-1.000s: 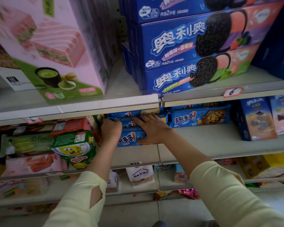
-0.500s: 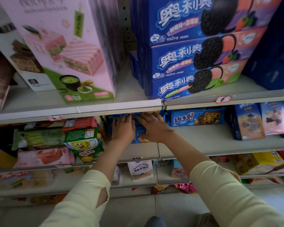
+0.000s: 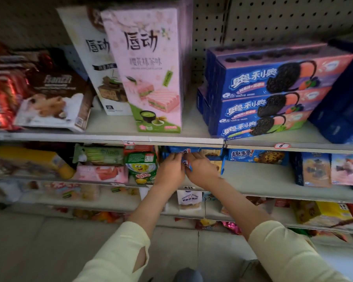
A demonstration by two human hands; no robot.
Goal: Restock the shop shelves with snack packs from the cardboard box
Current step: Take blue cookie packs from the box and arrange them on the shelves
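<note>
On the top shelf (image 3: 192, 137), at twelve o'clock, a tall pink wafer box (image 3: 151, 74) stands upright, and at two o'clock lies a stack of blue sandwich-cookie boxes (image 3: 269, 98). On the middle shelf (image 3: 263, 180) below, a blue chocolate-chip cookie box (image 3: 257, 157) lies at three o'clock of the hands, with a green cartoon pack (image 3: 141, 166) just beside them at nine o'clock. At centre, both hands meet on a stack of blue snack packs (image 3: 194, 151) under the shelf lip. The left hand (image 3: 170, 167) rests against their front, fingers bent on it; whether it grasps is unclear. The right hand (image 3: 202, 167) pinches a blue pack edge.
</note>
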